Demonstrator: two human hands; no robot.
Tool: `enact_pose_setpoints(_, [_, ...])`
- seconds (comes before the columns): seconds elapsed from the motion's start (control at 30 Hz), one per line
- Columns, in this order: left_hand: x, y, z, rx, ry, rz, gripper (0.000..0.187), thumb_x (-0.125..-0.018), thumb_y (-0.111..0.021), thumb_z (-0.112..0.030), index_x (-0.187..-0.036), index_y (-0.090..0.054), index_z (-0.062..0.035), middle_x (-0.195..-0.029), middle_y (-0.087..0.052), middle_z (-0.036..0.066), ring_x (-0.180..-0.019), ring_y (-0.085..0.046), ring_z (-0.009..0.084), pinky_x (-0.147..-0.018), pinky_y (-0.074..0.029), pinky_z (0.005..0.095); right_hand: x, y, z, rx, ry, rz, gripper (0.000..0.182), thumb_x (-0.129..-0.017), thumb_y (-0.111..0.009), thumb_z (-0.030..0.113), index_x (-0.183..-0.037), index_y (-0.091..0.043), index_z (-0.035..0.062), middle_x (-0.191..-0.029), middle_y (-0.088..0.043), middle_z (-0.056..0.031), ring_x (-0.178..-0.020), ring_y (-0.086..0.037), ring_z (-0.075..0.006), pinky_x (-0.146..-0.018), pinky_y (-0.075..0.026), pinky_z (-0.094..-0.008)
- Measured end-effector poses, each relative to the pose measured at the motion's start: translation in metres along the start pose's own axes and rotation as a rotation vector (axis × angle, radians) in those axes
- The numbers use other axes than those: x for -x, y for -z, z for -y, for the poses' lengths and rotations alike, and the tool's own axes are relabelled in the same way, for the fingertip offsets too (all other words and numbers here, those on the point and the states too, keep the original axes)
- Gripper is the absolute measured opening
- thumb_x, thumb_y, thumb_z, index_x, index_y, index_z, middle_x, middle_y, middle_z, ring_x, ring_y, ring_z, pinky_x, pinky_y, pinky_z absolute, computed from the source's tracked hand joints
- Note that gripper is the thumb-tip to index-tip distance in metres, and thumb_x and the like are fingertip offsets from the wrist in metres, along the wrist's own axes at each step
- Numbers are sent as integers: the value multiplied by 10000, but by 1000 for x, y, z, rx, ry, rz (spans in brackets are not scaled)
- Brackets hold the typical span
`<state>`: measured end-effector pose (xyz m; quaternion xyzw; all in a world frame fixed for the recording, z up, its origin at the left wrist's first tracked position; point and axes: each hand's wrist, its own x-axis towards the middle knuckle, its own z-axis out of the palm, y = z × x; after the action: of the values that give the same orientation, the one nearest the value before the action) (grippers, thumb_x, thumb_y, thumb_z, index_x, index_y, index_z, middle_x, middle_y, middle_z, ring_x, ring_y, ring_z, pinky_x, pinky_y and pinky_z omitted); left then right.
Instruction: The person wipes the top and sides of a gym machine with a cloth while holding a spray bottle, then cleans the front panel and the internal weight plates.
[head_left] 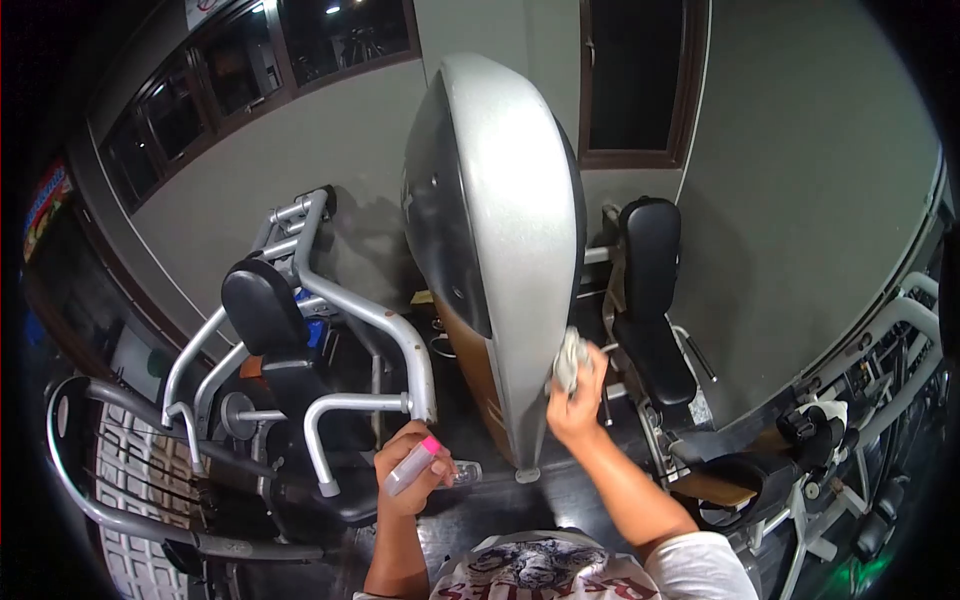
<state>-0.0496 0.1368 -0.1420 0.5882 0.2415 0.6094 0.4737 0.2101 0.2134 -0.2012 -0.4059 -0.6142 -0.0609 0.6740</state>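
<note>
My left hand (390,462) is wrapped round a small clear bottle (408,472) with a pink end, held tilted at waist height. In my right hand (578,408) is a crumpled whitish cloth (571,362), bunched between the fingers at the right edge of a tall gym machine's housing. That housing (515,180) has a silver curved front, dark sides and a brown lower panel. It narrows to a rounded foot near the floor, and the cloth overlaps its lower part in this view.
To the left stands a grey-framed machine with a black seat (265,305); its bent handle bar (355,403) reaches close to my left hand. Another black padded seat (650,260) is at the right. More equipment (810,500) lines the right side, and a curved rail (110,510) the left.
</note>
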Motion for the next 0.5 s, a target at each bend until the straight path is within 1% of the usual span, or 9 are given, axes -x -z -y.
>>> enact_pose_setpoints(0.07, [-5, 3, 4, -1, -4, 11, 213, -915, -773, -128, -887, -674, 59, -861, -595, 115, -619, -677, 192, -545, -540, 294, 33, -2, -15, 49, 92, -26, 497, -800, -614, -89, -1261, -567, 92, -1309, -485, -253, -1144, -519, -397, -985, -448, -490])
enact_pose_setpoints(0.1, [-8, 4, 5, -2, -4, 16, 208, -911, -775, -122, -886, -675, 59, -864, -596, 115, -620, -678, 191, -552, -542, 294, 12, -2, 0, 83, 170, -22, 621, -715, -659, -72, -1289, -581, 151, -1300, -471, -217, -1084, -474, -373, -924, -423, -479])
enact_pose_setpoints(0.2, [-11, 0, 1, 31, -17, 25, 186, -909, -771, -99, -890, -676, 59, -867, -601, 113, -624, -675, 184, -568, -546, 295, -72, -1, 33, 110, 368, -28, 633, -608, -716, 125, -1237, -705, 194, -1297, -480, -179, -1087, -472, -368, -927, -413, -488])
enact_pose_setpoints(0.23, [-14, -3, 0, 50, -33, 24, 177, -910, -768, -91, -892, -677, 59, -868, -603, 111, -625, -674, 181, -573, -547, 295, -111, 1, 54, 136, 412, -14, 628, -604, -722, 86, -1220, -739, 207, -1296, -488, -168, -1090, -474, -359, -918, -400, -468])
enact_pose_setpoints(0.3, [-15, -2, -1, 67, -54, 44, 158, -916, -755, -79, -902, -678, 58, -872, -608, 112, -626, -669, 173, -578, -548, 292, -188, -2, 95, 296, 512, -20, 607, -635, -707, 0, -1209, -741, 194, -1223, -537, -158, -1077, -475, -364, -885, -381, -439])
enact_pose_setpoints(0.33, [-15, -2, -1, 76, -63, 53, 149, -919, -748, -73, -907, -678, 58, -874, -610, 113, -627, -667, 170, -581, -548, 291, -222, -2, 115, 341, 549, 38, 545, -684, -694, -12, -1187, -735, 193, -1207, -549, -166, -1051, -478, -373, -892, -386, -448])
enact_pose_setpoints(0.4, [-18, -3, -5, 38, -89, 78, 138, -924, -736, -67, -915, -678, 58, -879, -614, 116, -626, -664, 165, -587, -548, 287, -274, -13, 131, 360, 495, 95, 391, -787, -698, 20, -1128, -724, 210, -1225, -587, -147, -1045, -502, -404, -915, -439, -506])
enact_pose_setpoints(0.47, [-16, -4, -6, 12, -102, 98, 131, -929, -725, -64, -917, -678, 57, -885, -618, 120, -628, -663, 162, -590, -548, 286, -310, -31, 129, 338, 459, 105, 304, -833, -716, 97, -1123, -716, 190, -1203, -607, -120, -1087, -520, -417, -892, -472, -524])
enact_pose_setpoints(0.5, [-15, -4, -5, 5, -108, 108, 129, -932, -721, -63, -915, -677, 57, -888, -619, 122, -630, -663, 162, -590, -548, 286, -316, -32, 130, 318, 405, 178, 299, -837, -709, 102, -1124, -715, 184, -1202, -607, -119, -1097, -523, -411, -886, -473, -520])
